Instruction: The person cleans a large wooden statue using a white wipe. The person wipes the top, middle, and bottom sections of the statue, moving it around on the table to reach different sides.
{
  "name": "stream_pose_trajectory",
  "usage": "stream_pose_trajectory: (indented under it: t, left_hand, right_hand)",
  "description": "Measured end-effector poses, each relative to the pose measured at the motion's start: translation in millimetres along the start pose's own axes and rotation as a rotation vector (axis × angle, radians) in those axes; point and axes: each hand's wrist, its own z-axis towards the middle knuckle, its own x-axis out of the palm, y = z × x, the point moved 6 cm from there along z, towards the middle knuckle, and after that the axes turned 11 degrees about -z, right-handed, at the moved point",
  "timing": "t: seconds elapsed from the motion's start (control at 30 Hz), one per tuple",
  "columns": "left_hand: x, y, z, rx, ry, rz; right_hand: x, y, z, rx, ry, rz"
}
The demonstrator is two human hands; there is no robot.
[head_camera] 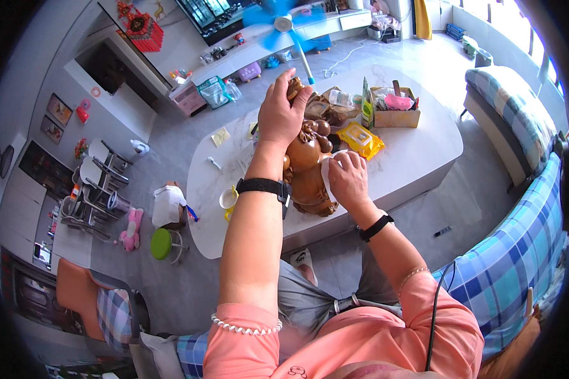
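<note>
A large carved wooden figure, glossy brown with round bulges, stands on the marble-patterned table before me. My left hand is raised at the figure's far upper end, with thumb and fingers around its small carved top. My right hand presses a white wipe against the figure's near right side, fingers bent over the cloth. Right of the figure lies a yellow pack of wet wipes. Part of the figure is hidden behind my left forearm and wrist strap.
A cardboard box of odds and ends, a green packet and a clear plastic container stand beyond the figure. A blue fan is at the far side. A cup stands left. A plaid sofa curves along the right.
</note>
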Motion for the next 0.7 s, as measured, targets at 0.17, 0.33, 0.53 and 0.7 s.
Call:
stream_pose_trajectory:
  t: [0.17,0.33,0.53,0.7]
  left_hand:
    - [7.3,-4.1,0.5,-0.042,0.035,-0.046]
    - [-1.1,-1.7,-1.8,-0.004,0.016,-0.025]
    - [3.6,-3.7,-1.7,-0.03,0.025,-0.047]
    - [-0.4,-4.6,-2.4,-0.046,0.024,-0.027]
  right_hand:
    - [11.0,-6.5,-2.4,0.04,-0.079,0.307]
    - [16.5,-1.7,-4.5,0.316,0.134,0.553]
    - [32.6,4.6,-11.4,0.328,0.232,0.439]
    - [50.1,9.3,2.0,0.379,0.327,0.471]
